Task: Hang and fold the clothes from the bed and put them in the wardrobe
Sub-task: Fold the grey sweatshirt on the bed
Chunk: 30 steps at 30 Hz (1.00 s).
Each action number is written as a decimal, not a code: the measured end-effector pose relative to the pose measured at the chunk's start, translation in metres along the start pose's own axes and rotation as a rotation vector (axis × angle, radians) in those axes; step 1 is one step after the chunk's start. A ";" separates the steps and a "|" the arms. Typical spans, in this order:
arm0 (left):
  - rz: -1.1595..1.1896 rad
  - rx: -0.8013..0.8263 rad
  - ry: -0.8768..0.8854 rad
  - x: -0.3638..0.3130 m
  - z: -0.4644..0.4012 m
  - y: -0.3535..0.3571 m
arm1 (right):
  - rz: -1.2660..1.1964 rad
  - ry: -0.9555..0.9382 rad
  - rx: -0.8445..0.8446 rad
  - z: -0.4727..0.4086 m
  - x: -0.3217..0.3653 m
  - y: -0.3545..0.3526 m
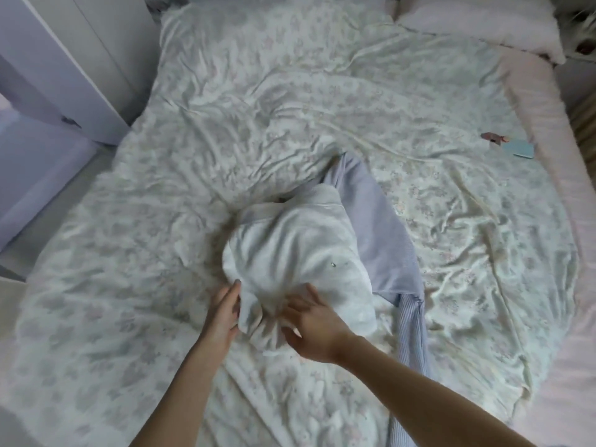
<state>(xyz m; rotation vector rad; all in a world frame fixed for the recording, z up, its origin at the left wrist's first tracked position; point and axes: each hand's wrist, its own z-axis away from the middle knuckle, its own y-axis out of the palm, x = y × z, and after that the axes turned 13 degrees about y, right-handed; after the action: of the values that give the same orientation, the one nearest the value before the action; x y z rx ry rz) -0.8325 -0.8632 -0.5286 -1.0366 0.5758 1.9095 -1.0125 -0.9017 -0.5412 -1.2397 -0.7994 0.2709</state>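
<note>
A crumpled white garment [296, 250] lies in the middle of the bed, on top of a pale blue striped garment [383, 233] that stretches from the bed's centre toward the near edge. My left hand [222, 314] pinches the white garment's near left edge between thumb and fingers. My right hand [312, 327] lies on the garment's bunched near edge with fingers spread; the cloth gathers in folds under them.
The bed is covered by a wrinkled floral duvet [258, 124]. A pink pillow [477, 24] sits at the far right. A light blue phone-like object [519, 148] and a small pink item [491, 137] lie near the right edge. White wardrobe doors [74, 59] stand at left.
</note>
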 end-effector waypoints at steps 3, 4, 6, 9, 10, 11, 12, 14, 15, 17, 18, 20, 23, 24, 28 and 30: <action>-0.128 -0.053 0.010 0.011 -0.021 0.014 | 0.066 0.130 -0.134 0.009 -0.029 -0.004; -0.167 -0.102 -0.022 0.015 -0.024 0.020 | 0.107 0.168 -0.131 0.012 -0.035 -0.010; -0.254 -0.189 -0.041 0.022 -0.024 0.030 | 0.191 0.219 -0.089 0.020 -0.047 -0.014; -0.355 -0.160 0.059 0.043 -0.013 0.043 | 0.323 0.351 0.003 0.037 -0.073 -0.009; -0.389 -0.130 0.074 0.051 -0.006 0.047 | 0.330 0.409 0.024 0.043 -0.083 -0.008; -0.432 -0.110 0.083 0.058 -0.001 0.049 | 0.326 0.464 0.040 0.049 -0.093 -0.007; -0.511 -0.126 0.098 0.061 0.005 0.051 | 0.312 0.503 0.042 0.054 -0.100 -0.008; -0.670 -0.252 0.205 0.064 0.006 0.052 | 0.245 0.526 -0.025 0.058 -0.108 -0.014; -0.710 -0.331 0.278 0.062 0.006 0.054 | 0.193 0.524 -0.080 0.056 -0.107 -0.019; -0.769 -0.468 0.512 0.046 0.008 0.065 | 0.116 0.533 -0.194 0.043 -0.100 -0.030; -0.848 -0.460 0.694 0.036 0.009 0.072 | 0.122 0.544 -0.228 0.034 -0.095 -0.033; -1.062 -0.254 0.998 0.020 0.004 0.089 | 0.146 0.572 -0.204 0.013 -0.088 -0.033; -1.286 0.041 1.106 0.015 -0.025 0.112 | 0.154 0.624 -0.172 -0.018 -0.081 -0.021; -1.353 0.078 1.089 0.018 -0.038 0.116 | 0.160 0.650 -0.157 -0.025 -0.082 -0.016; -1.471 0.090 1.020 0.046 -0.102 0.119 | 0.229 0.665 -0.133 -0.037 -0.110 0.014; -1.452 0.067 1.029 0.064 -0.125 0.120 | 0.275 0.633 -0.155 -0.039 -0.126 0.028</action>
<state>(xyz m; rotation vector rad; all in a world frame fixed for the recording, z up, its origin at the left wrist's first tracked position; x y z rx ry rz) -0.8982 -0.9839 -0.6512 -1.6694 0.2218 0.0319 -1.0692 -0.9954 -0.6207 -1.4725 -0.1041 0.0257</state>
